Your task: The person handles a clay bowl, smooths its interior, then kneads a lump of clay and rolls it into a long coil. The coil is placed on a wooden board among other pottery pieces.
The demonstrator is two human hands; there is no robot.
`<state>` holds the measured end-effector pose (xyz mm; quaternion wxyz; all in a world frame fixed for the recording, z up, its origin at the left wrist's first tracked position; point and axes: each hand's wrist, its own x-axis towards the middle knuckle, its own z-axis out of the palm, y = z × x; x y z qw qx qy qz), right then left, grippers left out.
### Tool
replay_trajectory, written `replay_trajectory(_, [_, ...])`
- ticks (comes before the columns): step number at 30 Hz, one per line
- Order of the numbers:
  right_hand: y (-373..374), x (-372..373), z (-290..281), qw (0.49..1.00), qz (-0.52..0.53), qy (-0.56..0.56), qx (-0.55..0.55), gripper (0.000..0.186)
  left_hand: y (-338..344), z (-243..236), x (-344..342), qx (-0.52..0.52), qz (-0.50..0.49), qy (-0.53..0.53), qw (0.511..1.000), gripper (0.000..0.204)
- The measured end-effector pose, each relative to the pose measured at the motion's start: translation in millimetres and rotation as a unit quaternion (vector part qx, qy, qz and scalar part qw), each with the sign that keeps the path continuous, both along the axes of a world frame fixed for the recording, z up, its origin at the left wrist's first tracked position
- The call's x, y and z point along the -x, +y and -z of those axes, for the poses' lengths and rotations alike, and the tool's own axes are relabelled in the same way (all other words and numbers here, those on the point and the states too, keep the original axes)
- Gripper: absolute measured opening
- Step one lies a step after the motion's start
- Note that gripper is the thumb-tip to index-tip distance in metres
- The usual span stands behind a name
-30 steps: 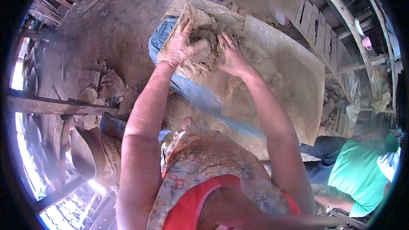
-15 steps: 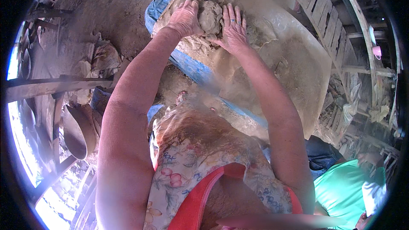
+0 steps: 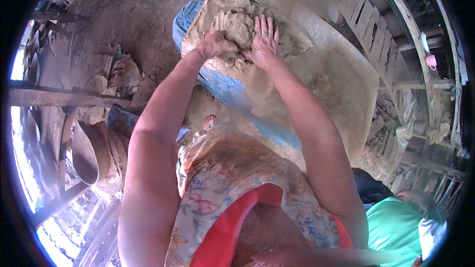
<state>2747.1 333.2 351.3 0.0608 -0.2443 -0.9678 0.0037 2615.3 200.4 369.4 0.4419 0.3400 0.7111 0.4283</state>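
Lump of grey-brown clay atop a broad clay-smeared slab, far end of the slab, upper centre of view. Left hand curled over the lump's near-left flank, fingers bent and pressed into the clay, knuckles up. Right hand laid flat against the lump's right side, fingers spread and extended, a ring visible on one finger; palm in contact, not closed round anything. Both hands touching the lump, one to each side, forearms coated in dried clay and entering from the lower edge. Loose crumbled clay around the lump's base on the slab. Blue plastic sheeting under the slab, showing along its left edge. Earthen floor to the left, with a heap of clay-stained rags and a dark round bowl well apart from the slab. Wooden slatted frame beyond the slab, upper right. Floral apron over a red garment in the foreground. Another person in a green shirt at lower right, away from the work.
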Motion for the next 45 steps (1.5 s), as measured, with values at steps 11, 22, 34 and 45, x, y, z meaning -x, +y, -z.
replay_trajectory(11, [12, -20, -39, 0.983, -0.098, 0.041, 0.150, 0.107, -73, -31, -79, -0.105, -0.157, -0.151, 0.970, 0.035])
replay_trajectory(22, [-54, -97, -23, 0.393, 0.122, 0.413, 0.812, 0.051, -14, -108, -72, -0.064, -0.075, 0.154, 0.983, 0.069])
replay_trajectory(34, [22, -19, -34, 0.205, 0.035, 0.479, 0.853, 0.055, 43, -29, -39, 0.030, 0.010, 0.578, 0.815, 0.076])
replay_trajectory(45, [26, 14, -43, 0.351, 0.145, 0.477, 0.792, 0.063, 8, 20, -48, -0.221, -0.119, 0.522, 0.815, 0.046])
